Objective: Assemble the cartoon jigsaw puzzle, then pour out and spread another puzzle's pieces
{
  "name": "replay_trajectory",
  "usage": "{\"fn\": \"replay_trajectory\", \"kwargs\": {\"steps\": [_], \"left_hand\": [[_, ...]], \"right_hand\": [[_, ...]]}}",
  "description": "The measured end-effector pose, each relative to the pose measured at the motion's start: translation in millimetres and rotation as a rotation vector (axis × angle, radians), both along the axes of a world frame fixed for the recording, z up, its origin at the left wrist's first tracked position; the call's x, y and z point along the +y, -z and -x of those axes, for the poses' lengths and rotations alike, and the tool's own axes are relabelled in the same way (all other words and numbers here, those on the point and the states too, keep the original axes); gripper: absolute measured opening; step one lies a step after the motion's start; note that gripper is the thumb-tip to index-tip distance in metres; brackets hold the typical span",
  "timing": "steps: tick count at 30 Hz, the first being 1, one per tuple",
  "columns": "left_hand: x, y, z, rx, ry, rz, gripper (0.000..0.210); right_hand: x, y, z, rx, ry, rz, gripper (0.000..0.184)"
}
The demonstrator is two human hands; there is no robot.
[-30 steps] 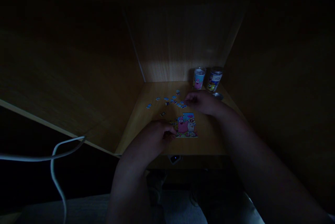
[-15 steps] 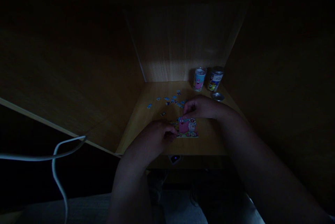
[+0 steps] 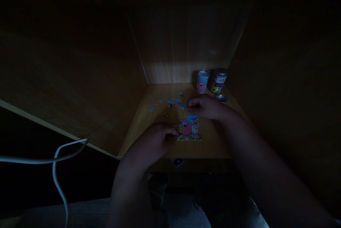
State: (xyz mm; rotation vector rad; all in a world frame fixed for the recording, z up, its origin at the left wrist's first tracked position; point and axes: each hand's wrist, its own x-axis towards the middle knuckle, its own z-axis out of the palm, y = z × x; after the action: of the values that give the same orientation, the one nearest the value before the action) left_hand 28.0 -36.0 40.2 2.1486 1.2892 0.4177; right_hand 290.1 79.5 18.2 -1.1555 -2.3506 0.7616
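A partly joined jigsaw puzzle (image 3: 188, 130) with pink, white and blue cartoon figures lies on the wooden surface. My left hand (image 3: 163, 135) is curled at its lower left edge, thumb and fingers closed on that side and covering part of it. Beyond the puzzle, my right hand (image 3: 204, 107) hovers over the right end of a group of loose puzzle pieces (image 3: 176, 103); its thumb and forefinger look slightly apart, with nothing visible between them. One loose piece (image 3: 166, 116) lies by itself, just past my left hand.
Two cartoon-printed cans, a light blue one (image 3: 203, 82) and a darker one (image 3: 218, 81), stand at the back right. A round lid (image 3: 221, 98) lies before them. Wooden panels enclose the surface (image 3: 141, 125) on the sides and back. A white cable (image 3: 54, 171) hangs at left.
My right hand has moved off the puzzle's top edge, away from me to the loose pieces. A blue section at the puzzle's top now shows. My left hand has shifted slightly left.
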Motion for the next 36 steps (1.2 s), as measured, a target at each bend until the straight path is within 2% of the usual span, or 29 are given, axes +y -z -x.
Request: {"fn": "replay_trajectory", "kwargs": {"steps": [2,5,7,9,12,15,19,23,26,28,32,36], "left_hand": [[2,-2.1,3,-0.006,-0.05,-0.045,0.024],[9,-1.5,8,0.062,-0.223,-0.155,0.024],[16,4.1,11,0.15,-0.317,-0.228,0.027],[22,13.1,14,0.21,-0.343,-0.287,0.029],[29,26.9,15,0.223,-0.327,-0.339,0.035],[31,31.3,13,0.222,-0.324,-0.355,0.035],[27,18.9,13,0.208,-0.335,-0.27,0.029],[19,2.6,20,0.277,-0.33,-0.169,0.02],[12,-3.9,26,0.272,-0.31,-0.116,0.016],[9,-5.0,29,0.23,-0.306,-0.086,0.011],[10,-1.3,32,0.187,-0.32,-0.061,0.021],[11,3.8,33,0.17,-0.273,-0.069,0.023]], "right_hand": [[-1,-2.8,1,-0.003,0.058,-0.037,0.029],[0,-5.4,0,-0.014,0.178,-0.12,0.026],[0,-6.1,-1,-0.033,0.225,-0.152,0.026],[1,-6.5,-1,-0.057,0.235,-0.15,0.026],[0,-7.4,0,-0.078,0.231,-0.128,0.026],[0,-8.1,0,-0.065,0.223,-0.128,0.028],[-1,-7.9,1,-0.039,0.219,-0.123,0.028],[0,-7.2,0,-0.031,0.214,-0.117,0.025],[0,-6.7,0,-0.029,0.208,-0.131,0.025],[0,-6.1,1,-0.02,0.203,-0.131,0.025],[0,-4.5,1,-0.005,0.203,-0.113,0.027],[1,-3.3,0,0.008,0.187,-0.12,0.027]]}}
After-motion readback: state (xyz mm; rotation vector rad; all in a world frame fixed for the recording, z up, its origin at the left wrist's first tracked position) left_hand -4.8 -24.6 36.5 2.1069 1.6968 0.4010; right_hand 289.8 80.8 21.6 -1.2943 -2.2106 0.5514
